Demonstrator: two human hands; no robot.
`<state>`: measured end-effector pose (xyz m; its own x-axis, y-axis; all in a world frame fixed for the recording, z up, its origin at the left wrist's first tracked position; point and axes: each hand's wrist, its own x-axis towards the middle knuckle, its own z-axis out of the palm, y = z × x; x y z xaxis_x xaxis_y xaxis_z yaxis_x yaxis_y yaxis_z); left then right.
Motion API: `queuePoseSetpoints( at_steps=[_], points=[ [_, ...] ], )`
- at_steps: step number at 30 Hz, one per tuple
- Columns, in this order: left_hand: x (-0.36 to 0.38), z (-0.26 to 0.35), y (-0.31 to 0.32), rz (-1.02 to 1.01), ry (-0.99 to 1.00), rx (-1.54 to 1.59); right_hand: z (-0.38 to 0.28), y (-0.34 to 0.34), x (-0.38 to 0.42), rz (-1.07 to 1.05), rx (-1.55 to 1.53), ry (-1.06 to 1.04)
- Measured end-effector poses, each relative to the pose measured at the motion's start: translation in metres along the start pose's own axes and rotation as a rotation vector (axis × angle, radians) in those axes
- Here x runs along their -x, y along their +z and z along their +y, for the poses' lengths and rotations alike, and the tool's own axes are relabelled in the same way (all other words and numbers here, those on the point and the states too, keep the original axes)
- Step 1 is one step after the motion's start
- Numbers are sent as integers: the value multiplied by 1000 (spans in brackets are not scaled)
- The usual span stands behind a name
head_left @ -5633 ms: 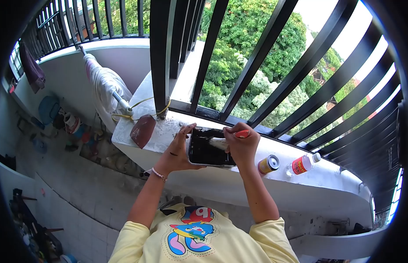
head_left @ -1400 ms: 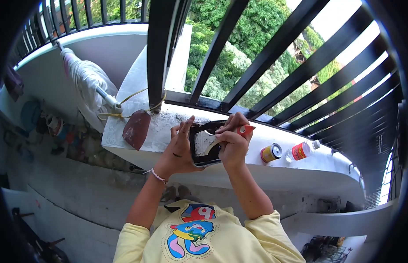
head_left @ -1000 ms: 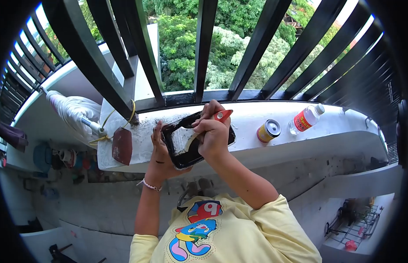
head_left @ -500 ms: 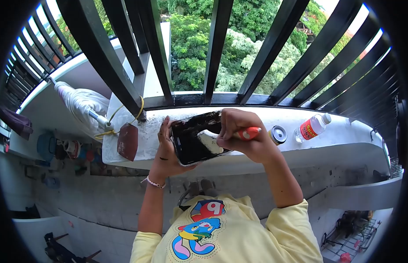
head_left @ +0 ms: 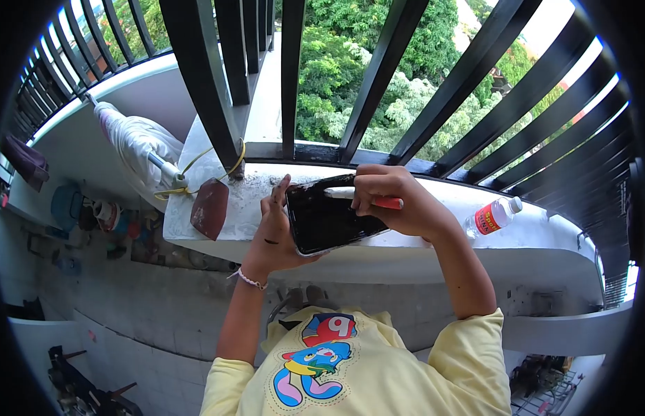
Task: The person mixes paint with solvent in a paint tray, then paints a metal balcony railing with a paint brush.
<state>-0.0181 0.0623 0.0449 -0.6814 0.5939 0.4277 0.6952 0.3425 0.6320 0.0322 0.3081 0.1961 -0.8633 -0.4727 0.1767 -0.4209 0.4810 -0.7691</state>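
Observation:
My left hand [head_left: 274,232] supports a shallow tray [head_left: 340,232], coated inside with wet-looking black paint, by its left side and underside. Dark smudges mark this hand. The tray tilts over the front edge of the white ledge. In my right hand [head_left: 388,191], closed around its red handle, is a paintbrush [head_left: 342,193] with a pale, flat head. Seen edge-on, the brush overlaps the upper part of the tray, its head pointing left.
A bottle with a red and yellow label [head_left: 494,216] lies tilted on the white ledge [head_left: 433,191] at right. A dark red scraper-like piece [head_left: 210,209] lies at left beside a white mop [head_left: 138,142] and yellow cord [head_left: 232,163]. Black railing bars [head_left: 385,76] rise behind.
The paintbrush has moved up toward the tray's far side and turned edge-on. The view has shifted, and the small can is now hidden behind my right hand and arm.

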Motion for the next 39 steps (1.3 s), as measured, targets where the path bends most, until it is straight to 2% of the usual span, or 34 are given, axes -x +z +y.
queuePoseSetpoints(
  at_steps=[3,5,12,20,30,37,39],
  points=[
    [-4,7,-4,27,-36,175,0,5,-1,51,62,-21],
    [-6,10,-6,35,-15,149,-2,11,0,66,270,-106],
    [-6,11,-11,-26,-4,74,-5,20,11,96,462,-108],
    [-5,10,-8,-8,2,83,-4,33,19,96,639,-183],
    [-5,8,-6,5,25,92,1,48,23,148,720,-199],
    [-6,11,-6,-2,78,113,7,52,30,105,763,-171],
    [-5,12,-8,-19,33,68,9,53,31,123,768,-172]
  ],
)
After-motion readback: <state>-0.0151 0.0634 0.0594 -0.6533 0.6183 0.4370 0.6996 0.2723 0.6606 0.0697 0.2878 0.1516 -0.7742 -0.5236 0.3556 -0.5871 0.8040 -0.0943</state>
